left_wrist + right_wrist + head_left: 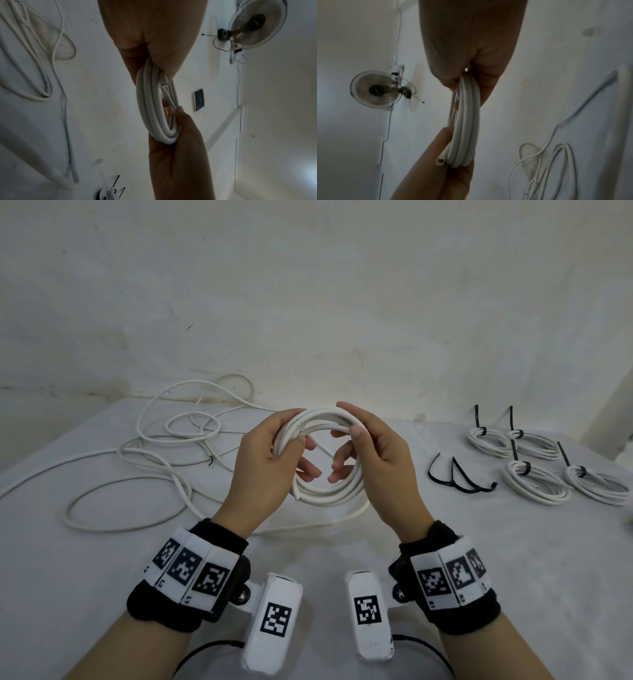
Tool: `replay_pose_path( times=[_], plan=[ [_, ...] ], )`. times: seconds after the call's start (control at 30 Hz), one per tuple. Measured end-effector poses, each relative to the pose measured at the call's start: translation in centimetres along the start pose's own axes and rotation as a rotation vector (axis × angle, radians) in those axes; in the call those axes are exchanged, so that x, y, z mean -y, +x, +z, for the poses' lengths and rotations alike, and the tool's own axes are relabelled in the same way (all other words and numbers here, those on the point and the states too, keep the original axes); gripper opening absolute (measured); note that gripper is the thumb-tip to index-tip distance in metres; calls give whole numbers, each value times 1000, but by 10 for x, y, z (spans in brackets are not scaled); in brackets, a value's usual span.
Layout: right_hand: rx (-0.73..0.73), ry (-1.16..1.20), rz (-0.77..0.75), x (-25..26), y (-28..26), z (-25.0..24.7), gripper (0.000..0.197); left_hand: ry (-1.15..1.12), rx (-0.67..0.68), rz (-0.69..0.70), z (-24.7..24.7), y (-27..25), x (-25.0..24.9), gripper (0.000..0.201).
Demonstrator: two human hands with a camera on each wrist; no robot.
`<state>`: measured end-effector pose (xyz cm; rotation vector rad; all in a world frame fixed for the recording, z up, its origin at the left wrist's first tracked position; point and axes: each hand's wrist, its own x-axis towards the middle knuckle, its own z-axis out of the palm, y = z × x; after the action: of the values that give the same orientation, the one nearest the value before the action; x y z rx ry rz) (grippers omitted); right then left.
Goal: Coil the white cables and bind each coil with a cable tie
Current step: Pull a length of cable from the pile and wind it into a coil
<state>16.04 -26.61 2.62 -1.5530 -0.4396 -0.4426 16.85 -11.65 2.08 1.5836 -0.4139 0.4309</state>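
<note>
Wrist bands with black-and-white markers sit nearest the head camera, one on each forearm, with a white camera block beside each. Just beyond them the left hand (pixel 270 463) and the right hand (pixel 371 460) hold a white cable coil (pixel 329 494) up between them, above the bench (pixel 445 542). The left hand grips the coil's left side, thumb pressed over the strands and fingers (pixel 308 470) curled through the ring. The right hand grips the right side the same way, thumb on top and fingers curled in from behind. In the right wrist view the coil (pixel 465 128) shows three or four turns lying side by side, with a cut cable end (pixel 440 161) poking out by the left hand's palm. No tie is on this coil.

Farther out on the left of the bench, loose white cables (pixel 154 446) lie in tangled loops, one strand trailing back under the hands. To the right, loose black cable ties (pixel 459 477) lie on the cloth, and beyond them four bound coils (pixel 534 481) rest in two rows, each cinched with a black tie whose tail sticks up. Behind the bench stands a white wall, and a wall fan (pixel 257 24) shows in the left wrist view.
</note>
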Motion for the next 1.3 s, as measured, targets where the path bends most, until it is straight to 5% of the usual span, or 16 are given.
replay_pose_path(
  times=[0.13,0.3,0.43,0.8,1.07,1.3],
  plan=[
    [-58,-118,-43,-2,-2,3,31,-95,87,-91,-2,2,3,20],
    [-64,-100,-17,-2,-2,1,31,-263,204,-468,-4,5,4,56],
    [-6,-101,-2,-3,-1,2,30,-565,254,-574,-6,8,6,46],
    [76,-40,84,-5,-2,2,28,-738,237,-575,-9,10,8,22],
    [-11,324,221,0,1,0,21,-621,272,-490,-1,8,3,35],
    [-47,-12,83,-7,1,2,13,-392,182,-433,2,5,3,43]
  ],
)
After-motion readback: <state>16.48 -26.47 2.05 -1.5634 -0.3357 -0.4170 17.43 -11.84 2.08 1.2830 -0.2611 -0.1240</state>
